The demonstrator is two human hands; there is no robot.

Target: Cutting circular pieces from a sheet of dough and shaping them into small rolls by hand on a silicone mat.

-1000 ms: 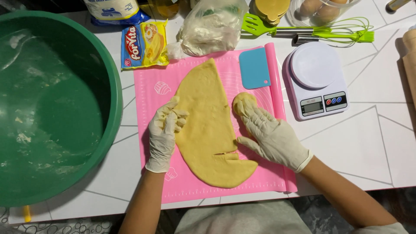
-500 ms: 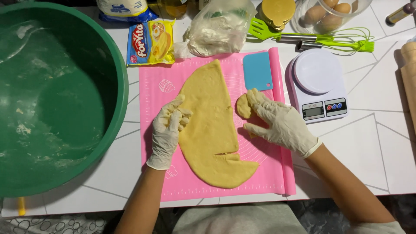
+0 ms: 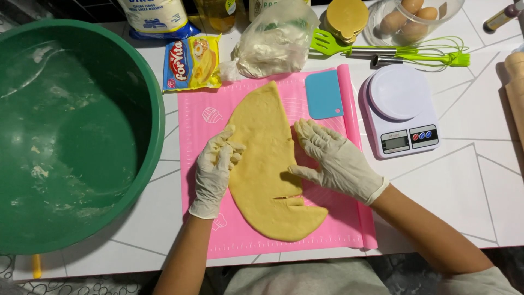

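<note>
Head view, one entry. Dough sheet [image 3: 267, 169]: pale yellow, flattened, lying on the pink mat [image 3: 207, 123] at centre frame; long axis runs from 12 o'clock to 5 o'clock, straight edge on the right, a short slit near its lower right edge. Left hand [image 3: 214, 173]: white glove, fingers curled loosely against the dough's 9 o'clock edge, touching it, gripping nothing. Right hand [image 3: 332, 162]: white glove, open and flat, palm down at the dough's 3 o'clock edge, fingertips pointing to 11 o'clock. Both hands touch the dough, which lies between them. Whether a small dough piece sits under the right palm cannot be told; the palm hides that spot. Surroundings: green basin [image 3: 71, 131] at 9 o'clock, partly cut off by the frame; blue scraper [image 3: 323, 94] on the mat at 1 o'clock; kitchen scale [image 3: 401, 112] at 2 o'clock; yellow packet [image 3: 192, 63] and plastic bag [image 3: 273, 41] at 12 o'clock; bowl of eggs [image 3: 412, 22] and green whisk [image 3: 426, 54] at 1 o'clock, bowl cropped at top.
</note>
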